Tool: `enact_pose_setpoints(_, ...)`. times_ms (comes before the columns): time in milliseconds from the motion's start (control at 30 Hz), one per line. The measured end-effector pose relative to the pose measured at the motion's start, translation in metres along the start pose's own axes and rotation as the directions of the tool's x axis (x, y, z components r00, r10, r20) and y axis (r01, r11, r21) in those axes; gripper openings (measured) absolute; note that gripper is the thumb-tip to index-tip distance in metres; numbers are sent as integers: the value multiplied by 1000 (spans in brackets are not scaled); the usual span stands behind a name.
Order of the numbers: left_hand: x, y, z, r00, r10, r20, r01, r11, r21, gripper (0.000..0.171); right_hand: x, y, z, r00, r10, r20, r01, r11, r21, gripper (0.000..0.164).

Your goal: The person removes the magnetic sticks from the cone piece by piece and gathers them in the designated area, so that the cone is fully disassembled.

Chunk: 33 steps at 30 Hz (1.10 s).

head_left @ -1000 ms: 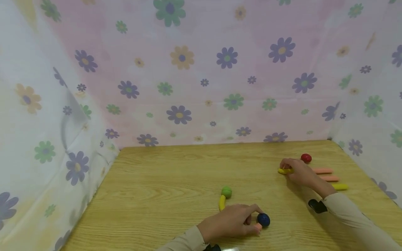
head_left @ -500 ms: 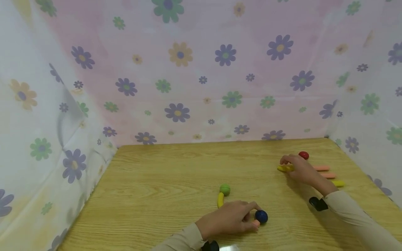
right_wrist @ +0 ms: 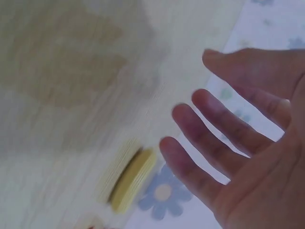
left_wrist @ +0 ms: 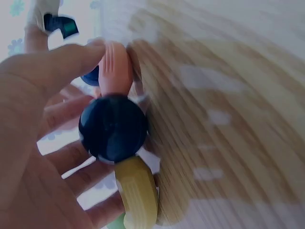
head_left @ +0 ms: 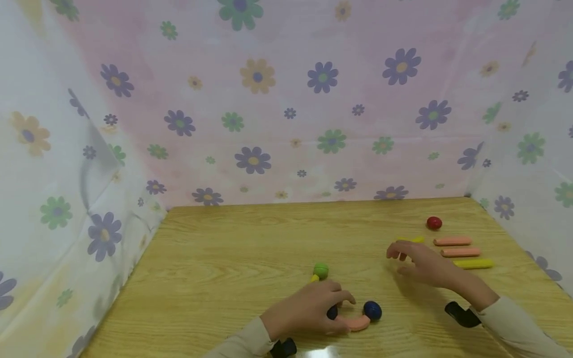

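Observation:
My left hand (head_left: 309, 308) is low over a chain of toy-like pieces, its fingers loosely spread. In the left wrist view its thumb lies against a curved pink piece (left_wrist: 116, 69), which adjoins a dark blue ball (left_wrist: 113, 128). A curved yellow piece (left_wrist: 138, 195) follows below that ball, and a green ball (head_left: 321, 270) tops the chain in the head view. At the pink piece's other end sits a second dark blue ball (head_left: 372, 311). My right hand (head_left: 427, 266) holds nothing, fingers apart, just nearer than a short yellow piece (head_left: 416, 239) on the table.
On the right of the wood-grain table (head_left: 233, 248) lie a red ball (head_left: 434, 223), two pink sticks (head_left: 453, 241) and a long yellow stick (head_left: 473, 264). A flowered cloth (head_left: 291, 144) rises along the table's back and sides.
My right hand has let go of the short yellow piece and drawn back toward me. My left hand has slid left, uncovering more of the pink piece and a second blue ball.

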State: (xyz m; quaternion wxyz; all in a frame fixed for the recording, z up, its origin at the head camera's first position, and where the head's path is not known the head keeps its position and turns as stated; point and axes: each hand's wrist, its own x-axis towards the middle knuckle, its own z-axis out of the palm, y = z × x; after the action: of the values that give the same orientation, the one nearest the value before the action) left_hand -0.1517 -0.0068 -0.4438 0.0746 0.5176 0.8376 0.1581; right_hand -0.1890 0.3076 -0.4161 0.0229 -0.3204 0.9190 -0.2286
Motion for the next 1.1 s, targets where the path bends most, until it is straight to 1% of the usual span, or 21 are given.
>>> enact_pose_setpoints(67,-6,-2,-2,1000,18,-1,-17,999,51,39,-3,-10,4,999,-10,48,7,998,61,27)
enact_pose_setpoints(200,-14,-3,-3,998,55,-23,-53,995,85,24,-7,-25,15,993,-57,102,40,985,165,24)
enact_pose_setpoints(333,-17,-3,-3,996,72,-51,-68,994,84,16,-9,-39,29,982,-149,113,114,956,272,28)
enact_pose_setpoints(400,-18,-3,-3,995,77,-60,-72,994,84,15,-10,-47,35,977,-181,115,136,938,319,29)
enact_pose_setpoints(467,-18,-3,-3,994,82,-69,-75,993,91,16,-10,-53,40,974,-200,111,151,927,344,30)
enact_pose_setpoints(667,-17,-2,-1,992,99,-81,-90,991,103,20,-8,-65,50,976,-211,61,172,906,388,28)
enact_pose_setpoints(767,-17,-1,1,991,102,-85,-91,988,122,20,-8,-68,53,978,-203,49,163,891,424,27)
enact_pose_setpoints(867,-18,-1,1,992,96,-86,-83,986,142,20,-8,-69,55,982,-181,49,141,884,446,27)
enact_pose_setpoints(967,-19,-1,2,992,93,-87,-79,985,155,19,-10,-69,57,986,-160,38,127,885,448,28)
enact_pose_setpoints(1100,-20,-1,2,991,95,-92,-80,985,155,19,-10,-70,61,989,-148,2,131,879,458,30)
